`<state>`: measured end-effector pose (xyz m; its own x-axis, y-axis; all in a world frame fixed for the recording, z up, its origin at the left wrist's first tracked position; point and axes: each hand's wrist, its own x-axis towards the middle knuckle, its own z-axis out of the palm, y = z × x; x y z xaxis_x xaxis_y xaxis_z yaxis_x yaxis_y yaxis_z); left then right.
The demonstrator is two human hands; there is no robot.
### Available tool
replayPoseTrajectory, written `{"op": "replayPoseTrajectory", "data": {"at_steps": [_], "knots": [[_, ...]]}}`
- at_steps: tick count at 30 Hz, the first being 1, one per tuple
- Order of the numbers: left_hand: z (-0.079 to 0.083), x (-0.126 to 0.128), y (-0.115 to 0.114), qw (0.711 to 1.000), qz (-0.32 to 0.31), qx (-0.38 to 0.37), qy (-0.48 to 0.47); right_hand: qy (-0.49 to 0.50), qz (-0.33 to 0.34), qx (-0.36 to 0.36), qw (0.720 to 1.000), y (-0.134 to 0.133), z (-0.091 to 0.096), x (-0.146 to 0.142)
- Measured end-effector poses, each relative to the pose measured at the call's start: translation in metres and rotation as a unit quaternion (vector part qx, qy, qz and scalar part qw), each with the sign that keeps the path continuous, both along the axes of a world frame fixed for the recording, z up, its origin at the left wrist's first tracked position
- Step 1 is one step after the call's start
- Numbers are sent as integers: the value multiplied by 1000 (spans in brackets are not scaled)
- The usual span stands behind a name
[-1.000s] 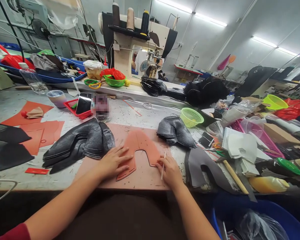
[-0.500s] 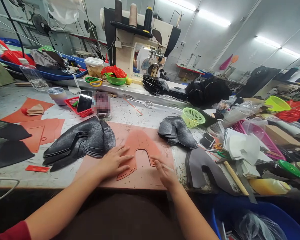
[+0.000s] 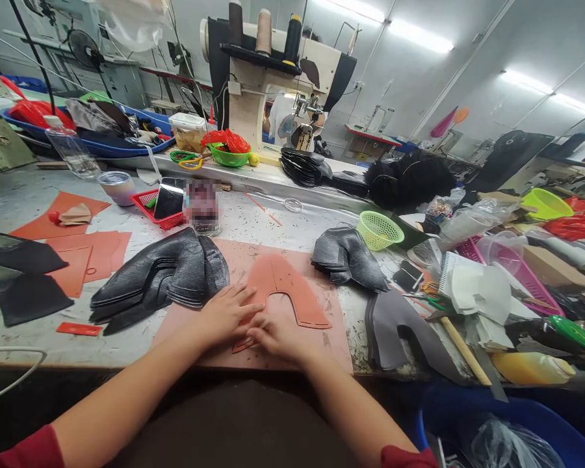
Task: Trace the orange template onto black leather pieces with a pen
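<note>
A salmon U-shaped pattern piece (image 3: 287,283) lies on a pink cutting mat (image 3: 334,341) at the table's front edge. My left hand (image 3: 227,315) rests flat on the piece's left leg, fingers spread. My right hand (image 3: 279,338) sits right beside it at the lower end of that leg, its fingers drawn together and pointing left; whatever they hold is hidden. A fanned stack of black leather pieces (image 3: 160,276) lies just left of my left hand. A smaller black stack (image 3: 346,257) lies to the right of the mat.
A grey cut piece (image 3: 394,325) and a wooden-handled tool (image 3: 463,351) lie right of the mat. Behind are a green basket (image 3: 379,229), a red basket with a phone (image 3: 163,201) and a sewing machine (image 3: 273,84). Orange sheets (image 3: 88,257) lie left. Clutter fills the right side.
My right hand has slid left from the pattern's right leg to its left leg, beside my left hand. The thin white stick it held a second ago no longer shows.
</note>
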<state>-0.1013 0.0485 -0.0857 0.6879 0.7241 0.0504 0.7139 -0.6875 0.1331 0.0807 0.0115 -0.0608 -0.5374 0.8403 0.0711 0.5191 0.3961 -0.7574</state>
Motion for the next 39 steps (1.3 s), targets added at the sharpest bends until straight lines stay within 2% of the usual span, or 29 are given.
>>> {"op": "replayPoseTrajectory", "data": {"at_steps": [5,8,10,13,16,18,23,26,31,34,37,39], "knots": [[13,3,3,1000,-5,-11,2,2,-170,-9,985,8,-5,76],[27,14,11,999,-14,1,32,-44,-213,58,974,-7,-17,112],[34,28,19,998,-9,12,59,-98,-218,121,964,-18,-27,120],[35,58,30,997,-13,22,66,-130,-224,178,949,-27,-40,119],[25,83,37,998,-60,17,33,-121,-235,202,943,-27,-46,114],[16,91,39,996,-89,5,23,-112,-236,204,943,-26,-47,111],[5,90,44,993,-116,8,22,-97,-220,172,955,-23,-38,114],[5,88,46,994,-111,10,21,-22,-215,115,969,-19,-30,125],[4,89,46,994,-113,10,4,99,-270,60,956,-13,-22,131],[2,89,46,993,-113,17,-13,61,-246,4,967,-11,-22,116],[0,88,46,993,-115,22,-21,7,-224,0,975,-9,-22,96],[-1,88,46,993,-117,22,-21,14,-204,-3,979,-7,-20,92]]}}
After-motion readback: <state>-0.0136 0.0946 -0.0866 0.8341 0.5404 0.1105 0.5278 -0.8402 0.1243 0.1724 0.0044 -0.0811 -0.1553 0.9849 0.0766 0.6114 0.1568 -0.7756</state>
